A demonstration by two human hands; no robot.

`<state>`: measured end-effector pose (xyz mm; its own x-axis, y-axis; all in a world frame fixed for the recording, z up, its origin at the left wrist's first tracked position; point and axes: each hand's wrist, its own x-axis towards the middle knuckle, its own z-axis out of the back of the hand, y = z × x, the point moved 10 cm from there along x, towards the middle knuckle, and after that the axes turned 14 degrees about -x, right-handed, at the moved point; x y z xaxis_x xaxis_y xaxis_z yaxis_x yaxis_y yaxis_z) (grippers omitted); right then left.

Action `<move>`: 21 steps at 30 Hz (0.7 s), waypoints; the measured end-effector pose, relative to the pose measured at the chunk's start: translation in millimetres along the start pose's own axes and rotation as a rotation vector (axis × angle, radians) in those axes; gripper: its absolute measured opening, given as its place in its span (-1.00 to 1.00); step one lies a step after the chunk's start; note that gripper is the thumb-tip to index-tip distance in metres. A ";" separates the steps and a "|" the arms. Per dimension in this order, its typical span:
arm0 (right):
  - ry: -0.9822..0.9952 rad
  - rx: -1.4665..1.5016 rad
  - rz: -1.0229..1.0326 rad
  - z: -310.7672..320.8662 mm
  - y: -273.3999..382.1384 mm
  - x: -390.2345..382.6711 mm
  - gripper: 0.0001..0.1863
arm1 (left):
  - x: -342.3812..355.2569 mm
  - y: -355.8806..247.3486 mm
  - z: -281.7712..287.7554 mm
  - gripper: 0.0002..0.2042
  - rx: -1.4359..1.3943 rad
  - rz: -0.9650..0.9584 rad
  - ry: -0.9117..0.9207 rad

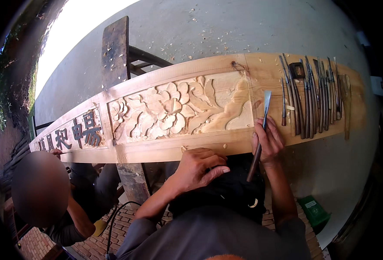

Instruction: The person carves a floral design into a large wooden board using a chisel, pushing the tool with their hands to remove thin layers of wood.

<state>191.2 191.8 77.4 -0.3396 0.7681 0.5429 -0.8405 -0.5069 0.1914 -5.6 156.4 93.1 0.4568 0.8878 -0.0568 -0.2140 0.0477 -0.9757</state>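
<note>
Brick paving [87, 247] is showing at bottom, left hand [200, 170] is lying loosely open, lower centre, right hand [270, 143] is pinching a wooden-handled chisel [256, 156], right of centre, carved plank [172, 108] is spanning mid-frame, row of tools [302, 117] is lying upper right.

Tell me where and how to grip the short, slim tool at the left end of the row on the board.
Grip the short, slim tool by its thicker brown near end, probably coming from the near left: that end faces the near side, bare board lies to its left, and longer tools crowd its right.
</note>
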 end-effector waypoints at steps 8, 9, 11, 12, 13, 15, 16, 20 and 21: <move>-0.040 -0.033 -0.007 6.4 -4.2 -5.7 -0.67 | -30.5 25.8 2.2 -0.86 0.136 -0.171 -0.451; -0.042 -0.035 -0.020 7.2 -6.8 -6.5 -0.66 | -34.0 23.6 -2.3 -0.86 0.136 -0.180 -0.458; -0.067 -0.014 -0.002 9.3 -5.1 -9.1 -0.66 | -39.5 20.5 -8.9 -0.82 0.140 -0.178 -0.429; -0.066 -0.009 -0.015 7.3 -4.8 -8.5 -0.66 | -44.6 20.3 -11.1 -0.81 0.131 -0.180 -0.433; -0.066 -0.002 -0.026 6.5 -5.6 -6.2 -0.67 | -49.5 15.6 -15.0 -0.81 0.161 -0.206 -0.421; -0.082 0.035 -0.019 -0.3 3.2 -2.2 -0.66 | -68.9 16.4 -27.0 -0.83 0.144 -0.174 -0.399; -0.086 0.025 -0.025 -0.3 0.9 -4.0 -0.67 | -74.5 9.3 -40.9 -0.83 0.166 -0.214 -0.377; -0.041 -0.009 -0.072 -1.4 -11.1 -26.8 -0.70 | -105.1 50.4 -113.0 -0.82 0.181 -0.072 -0.193; -0.033 -0.020 -0.072 -1.6 -13.8 -29.4 -0.71 | -108.8 46.6 -121.8 -0.82 0.199 -0.150 -0.189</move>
<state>212.2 176.8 57.5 -0.2643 0.7887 0.5551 -0.8704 -0.4430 0.2151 39.9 6.3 28.0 0.3314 0.9325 0.1433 -0.3296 0.2567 -0.9086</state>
